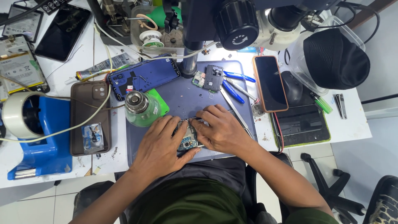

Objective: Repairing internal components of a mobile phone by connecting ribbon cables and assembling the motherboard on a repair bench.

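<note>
Head view: both hands meet over an opened phone (188,139) lying on the grey mat (186,97) at the near edge of the bench (348,124). The left hand (159,145) curls round its left side, and the right hand (219,128) presses fingertips on its top edge. A green-based bottle (141,108) stands just left. Blue tweezers (232,91) lie behind.

A blue phone back cover (143,77) lies at the top of a grey work mat (186,97), beside a green glass bottle (141,109). A black phone in an orange case (270,83) rests right of blue-handled pliers (232,85). A blue tape dispenser (37,137) stands at far left, near a brown phone case (89,118)
</note>
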